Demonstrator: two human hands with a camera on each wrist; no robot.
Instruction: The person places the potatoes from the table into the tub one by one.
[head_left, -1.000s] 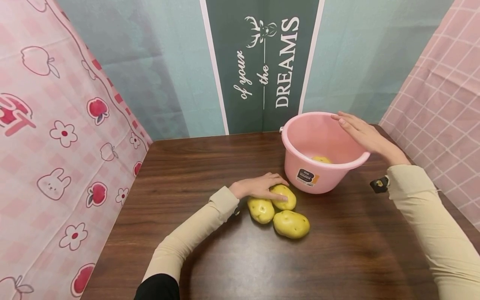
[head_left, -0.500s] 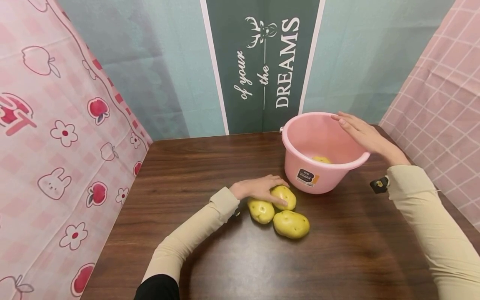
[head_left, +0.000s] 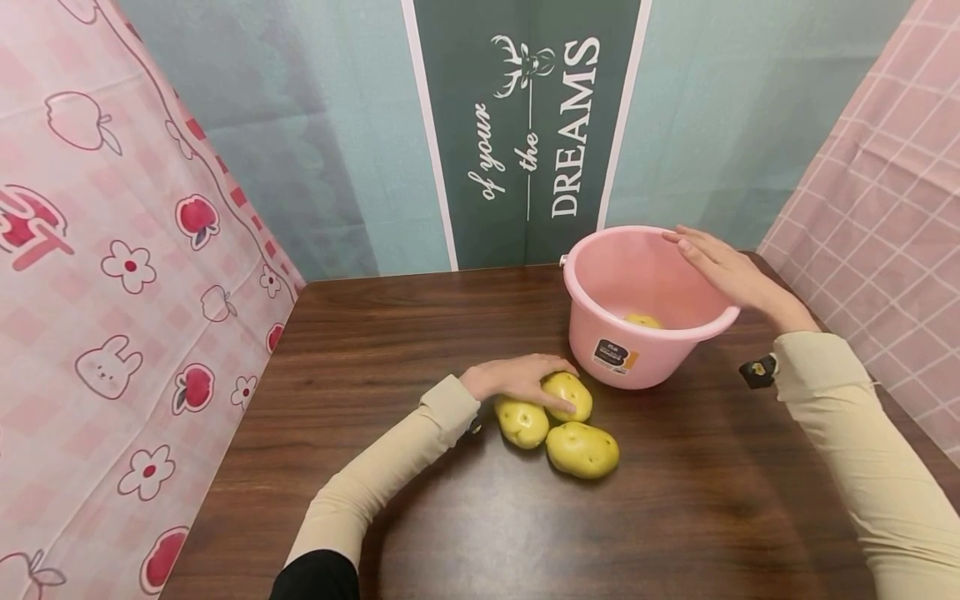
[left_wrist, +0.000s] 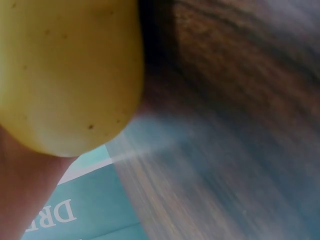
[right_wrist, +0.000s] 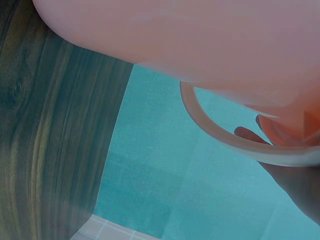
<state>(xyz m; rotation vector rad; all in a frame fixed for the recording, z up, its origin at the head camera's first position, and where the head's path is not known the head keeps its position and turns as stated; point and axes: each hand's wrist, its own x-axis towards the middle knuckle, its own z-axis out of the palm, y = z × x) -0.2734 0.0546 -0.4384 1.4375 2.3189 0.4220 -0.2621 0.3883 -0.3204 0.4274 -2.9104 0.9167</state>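
Observation:
My left hand grips a yellow potato, its thumb along the near side and its fingers over the far side. A second potato lies under and beside that hand, and a third potato touches the group on the right. In the left wrist view a potato fills the upper left. My right hand rests with extended fingers on the right rim of a pink bucket. Inside the bucket, part of a potato shows. The right wrist view has the bucket's curved handle near that hand.
The bucket stands upright at the back right of a dark wood table. Behind the table hangs a green curtain with lettering. Pink printed cloths border the left and right sides.
My left thumb has slid slightly down the near side of the potato. The right hand, the bucket and the other potatoes stay where they were.

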